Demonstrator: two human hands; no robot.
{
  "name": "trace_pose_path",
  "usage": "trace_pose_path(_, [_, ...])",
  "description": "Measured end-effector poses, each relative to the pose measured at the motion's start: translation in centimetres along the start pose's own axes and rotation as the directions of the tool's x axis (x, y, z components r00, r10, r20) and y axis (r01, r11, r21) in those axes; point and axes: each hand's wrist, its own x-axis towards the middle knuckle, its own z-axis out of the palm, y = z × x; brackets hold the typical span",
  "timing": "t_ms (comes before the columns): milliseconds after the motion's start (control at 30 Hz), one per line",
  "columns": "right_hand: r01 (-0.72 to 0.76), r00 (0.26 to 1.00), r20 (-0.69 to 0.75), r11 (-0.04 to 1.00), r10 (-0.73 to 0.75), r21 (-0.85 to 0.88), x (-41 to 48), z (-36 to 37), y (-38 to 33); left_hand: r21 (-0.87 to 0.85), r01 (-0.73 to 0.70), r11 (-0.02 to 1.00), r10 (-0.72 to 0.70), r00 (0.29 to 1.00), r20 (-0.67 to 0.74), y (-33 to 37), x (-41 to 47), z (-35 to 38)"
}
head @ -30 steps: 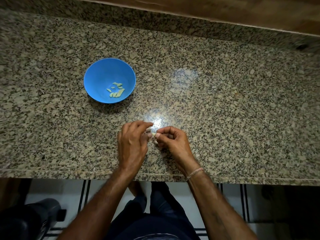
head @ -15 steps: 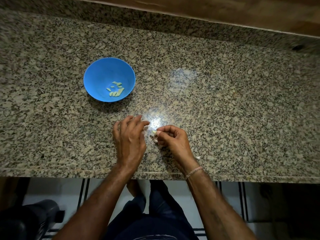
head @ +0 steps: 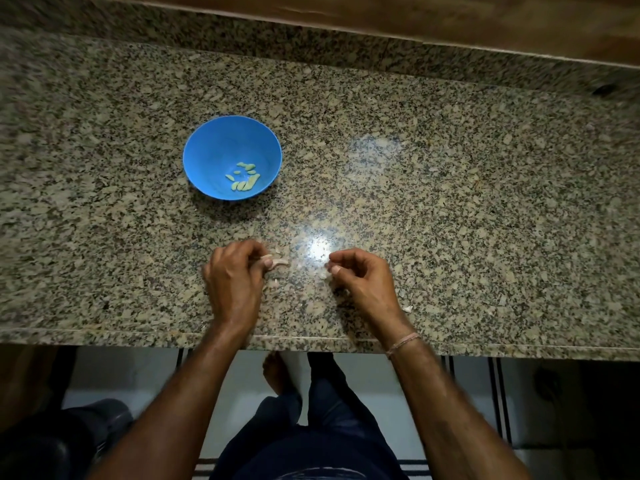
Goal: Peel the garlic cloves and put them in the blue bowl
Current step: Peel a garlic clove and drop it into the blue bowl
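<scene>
The blue bowl (head: pixel 207 147) stands on the granite counter, back left of my hands, with several peeled garlic cloves (head: pixel 244 178) at its bottom. My left hand (head: pixel 233 282) is curled near the front edge and pinches a pale curved strip of garlic peel (head: pixel 280 262) at its fingertips. My right hand (head: pixel 362 278) is a hand's width to the right, its fingers curled, pinching a small pale garlic clove (head: pixel 323 273), mostly hidden by the fingers. The two hands are apart.
Small bits of loose peel lie on the granite counter (head: pixel 450 202): one bit (head: pixel 275 281) by my left hand, another (head: pixel 408 309) right of my right wrist. The counter's front edge (head: pixel 311 341) runs just under my wrists. A raised granite ledge lines the back.
My hands were together on one clove; now they have pulled apart, the left moving left with a strip of peel, the right moving right with the clove.
</scene>
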Motion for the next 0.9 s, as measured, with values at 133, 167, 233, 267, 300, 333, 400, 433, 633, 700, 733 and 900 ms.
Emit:
trace_pose_path(133, [0.017,0.999,-0.038,1.0,-0.018,-0.014,-1.1,-0.7,0.7,-0.103,-0.009,0.995,0.011,1.0,0.022,-0.2,-0.2,-0.3])
trace_pose_path(167, [0.023,0.999,-0.046,1.0,-0.023,-0.003,-1.5,-1.0,1.0,-0.105,-0.009,0.994,0.01,1.0,0.003,-0.1,-0.7,-0.3])
trace_pose_path(233, [0.039,0.997,-0.067,0.999,-0.038,0.012,-2.4,-1.6,1.5,-0.099,0.02,0.995,-0.024,0.999,-0.045,-0.1,-1.8,-0.3])
trace_pose_path(267, [0.048,0.995,-0.09,0.999,-0.046,0.019,-2.7,-1.9,1.8,-0.09,0.023,0.996,-0.029,0.997,-0.071,-0.1,-2.3,-0.2])
trace_pose_path(300, [0.057,0.992,-0.118,0.998,-0.054,0.028,-3.1,-2.3,2.1,-0.077,-0.01,0.997,0.004,0.997,-0.082,0.0,-2.9,-0.1])
trace_pose_path(333, [0.066,0.986,-0.153,0.998,-0.061,0.025,-3.5,-2.7,2.3,-0.067,-0.08,0.995,0.075,0.995,-0.066,0.3,-3.4,0.2])
trace_pose_path(400, [0.096,0.967,-0.229,0.993,-0.108,-0.062,-4.1,-3.6,2.7,-0.064,-0.235,0.97,0.238,0.971,0.036,1.6,-4.2,1.1])
trace_pose_path(433, [0.117,0.953,-0.262,0.983,-0.151,-0.143,-4.4,-4.0,3.0,-0.073,-0.27,0.96,0.276,0.957,0.094,2.4,-4.4,1.8])
trace_pose_path(633, [0.124,0.907,-0.296,0.861,-0.3,-0.494,-5.8,-6.0,5.5,-0.053,-0.203,0.978,0.209,0.96,0.188,5.1,-4.1,5.3])
trace_pose_path(700, [0.113,0.903,-0.305,0.853,-0.302,-0.51,-5.9,-5.9,6.0,-0.043,-0.171,0.984,0.176,0.968,0.176,5.2,-3.9,5.5])
trace_pose_path(733, [0.118,0.901,-0.309,0.857,-0.305,-0.502,-5.8,-5.7,5.8,-0.034,-0.165,0.986,0.168,0.97,0.174,5.3,-3.9,5.5])
trace_pose_path(900, [0.185,0.906,-0.273,0.882,-0.324,-0.434,-3.7,-3.1,4.0,0.052,-0.186,0.981,0.175,0.971,0.163,5.7,-3.9,5.7])
